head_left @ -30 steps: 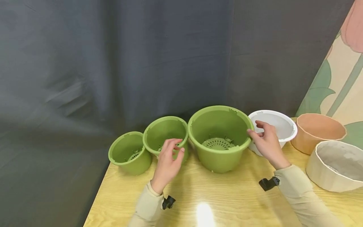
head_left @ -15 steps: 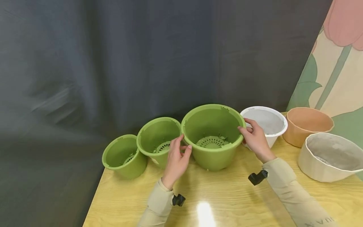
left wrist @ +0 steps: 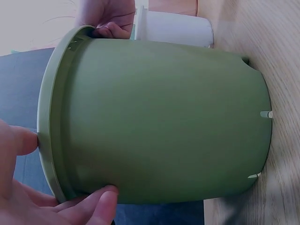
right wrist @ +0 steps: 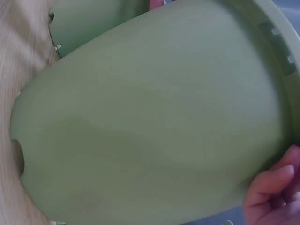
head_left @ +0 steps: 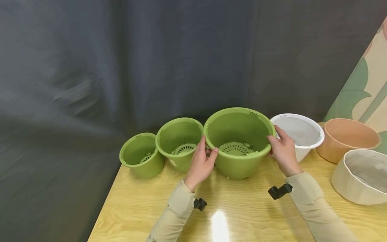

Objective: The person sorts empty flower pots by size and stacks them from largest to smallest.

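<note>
The largest green flowerpot (head_left: pixel 239 164) stands upright on the wooden table, its slotted bottom showing inside. My left hand (head_left: pixel 200 164) holds its left rim. In the left wrist view the thumb (left wrist: pixel 24 140) presses the rim and the other fingertips (left wrist: pixel 107 197) lie against the wall below. At the opposite side my right hand (head_left: pixel 285 151) grips the rim, thumb at the inner edge and fingers outside; some of those fingers are hidden. A medium green flowerpot (head_left: pixel 181 161) is close by the left hand. The right hand is in front of a white flowerpot (head_left: pixel 302 151).
A small green flowerpot (head_left: pixel 146 168) ends the row on the left. To the right are an orange-brown planter (head_left: pixel 329 148) and a cream planter (head_left: pixel 356 188). A dark curtain (head_left: pixel 181 60) hangs behind the wooden table (head_left: pixel 139 208), whose left edge is visible.
My left hand has moved right, from in front of the medium flowerpot onto the largest one's rim. The right hand's fingers have closed round the opposite rim. The head view has shifted.
</note>
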`<control>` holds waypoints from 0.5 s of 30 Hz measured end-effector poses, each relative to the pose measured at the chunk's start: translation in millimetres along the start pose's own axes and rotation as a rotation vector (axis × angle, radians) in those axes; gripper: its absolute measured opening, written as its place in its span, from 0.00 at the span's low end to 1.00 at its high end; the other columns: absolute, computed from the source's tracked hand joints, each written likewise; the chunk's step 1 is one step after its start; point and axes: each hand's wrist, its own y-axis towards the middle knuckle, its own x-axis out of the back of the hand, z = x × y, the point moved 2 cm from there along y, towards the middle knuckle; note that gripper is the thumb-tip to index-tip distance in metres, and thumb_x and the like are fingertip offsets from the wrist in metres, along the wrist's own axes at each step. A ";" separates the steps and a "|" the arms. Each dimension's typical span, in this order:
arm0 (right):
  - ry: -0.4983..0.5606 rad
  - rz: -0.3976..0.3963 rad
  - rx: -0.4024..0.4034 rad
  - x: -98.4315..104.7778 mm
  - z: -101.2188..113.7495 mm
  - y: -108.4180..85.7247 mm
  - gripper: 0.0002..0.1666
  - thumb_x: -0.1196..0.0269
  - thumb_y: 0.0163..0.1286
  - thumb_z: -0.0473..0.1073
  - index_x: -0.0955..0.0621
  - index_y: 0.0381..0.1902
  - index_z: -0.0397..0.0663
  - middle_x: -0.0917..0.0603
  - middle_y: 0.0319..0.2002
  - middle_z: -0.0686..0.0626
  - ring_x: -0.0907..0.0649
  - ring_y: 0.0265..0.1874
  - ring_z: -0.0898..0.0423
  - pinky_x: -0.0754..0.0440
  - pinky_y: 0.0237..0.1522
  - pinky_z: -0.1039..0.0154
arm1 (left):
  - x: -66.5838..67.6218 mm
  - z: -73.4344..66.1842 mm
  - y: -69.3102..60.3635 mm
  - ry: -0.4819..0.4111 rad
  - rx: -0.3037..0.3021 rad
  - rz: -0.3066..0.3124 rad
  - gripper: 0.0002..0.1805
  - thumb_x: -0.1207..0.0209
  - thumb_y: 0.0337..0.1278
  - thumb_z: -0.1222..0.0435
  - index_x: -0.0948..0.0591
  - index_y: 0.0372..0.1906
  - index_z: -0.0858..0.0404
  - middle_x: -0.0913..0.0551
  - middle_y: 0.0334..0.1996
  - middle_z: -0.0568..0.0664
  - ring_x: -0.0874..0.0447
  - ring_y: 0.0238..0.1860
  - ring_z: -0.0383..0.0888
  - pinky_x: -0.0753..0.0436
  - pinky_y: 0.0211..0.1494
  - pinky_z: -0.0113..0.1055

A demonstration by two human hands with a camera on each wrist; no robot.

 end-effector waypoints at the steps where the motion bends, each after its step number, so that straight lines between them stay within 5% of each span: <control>1: 0.000 -0.007 -0.005 1.3 -0.1 -0.6 0.36 0.51 0.70 0.38 0.44 0.75 0.42 0.20 0.18 0.66 0.28 0.11 0.67 0.27 0.12 0.72 | -1.2 -0.7 0.5 0.005 -0.003 0.011 0.42 0.50 0.69 0.53 0.56 0.76 0.67 0.39 0.70 0.62 0.22 0.52 0.46 0.18 0.46 0.26; 10: -0.042 -0.049 -0.041 7.3 0.5 -6.4 0.36 0.52 0.68 0.38 0.43 0.75 0.45 0.21 0.15 0.65 0.28 0.08 0.66 0.27 0.10 0.71 | -3.9 -2.6 -0.2 0.076 0.004 0.066 0.45 0.51 0.69 0.49 0.60 0.77 0.65 0.49 0.76 0.59 0.23 0.59 0.47 0.19 0.58 0.32; 15: -0.023 -0.080 -0.051 7.7 0.0 -8.1 0.35 0.52 0.68 0.37 0.40 0.74 0.46 0.19 0.16 0.66 0.27 0.08 0.66 0.27 0.10 0.71 | -3.3 -4.0 -4.5 0.091 -0.019 0.066 0.46 0.51 0.69 0.48 0.59 0.76 0.68 0.42 0.73 0.62 0.23 0.59 0.48 0.19 0.59 0.35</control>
